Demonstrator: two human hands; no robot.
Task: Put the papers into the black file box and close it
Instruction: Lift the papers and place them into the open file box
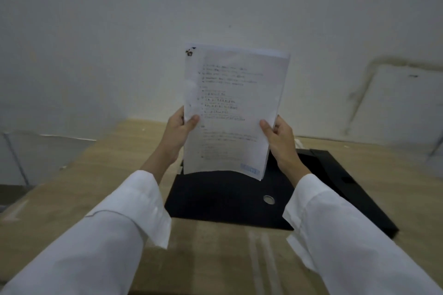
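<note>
1. Head view, grip: the papers [231,108] stand upright, held at mid-height by both hands. The left hand [178,130] pinches the left edge, thumb on the printed face and fingers behind. The right hand [280,140] clamps the right edge the same way.
2. Head view, key relation: the black file box [223,195] lies open on the table [215,258], directly below and just in front of the sheets' bottom edge. The papers' long axis runs vertically, while the box tray lies flat. My judgement is that the stack must tip forward and down to lie in it. Whether the bottom edge already touches the box I cannot tell.
3. Head view, nearness: both hands sit about equally close to the box. The right hand hangs over the side where the lid [345,182] folds away to the right.
4. Head view, materials: the papers are thin, white, printed sheets, slightly bowed, with a small dark clip or staple at the top left corner. The box looks like matte black rigid board with a metal ring hole [269,199] in its panel. The table is pale wood grain, and the white sleeves [115,235] are loose cloth.
</note>
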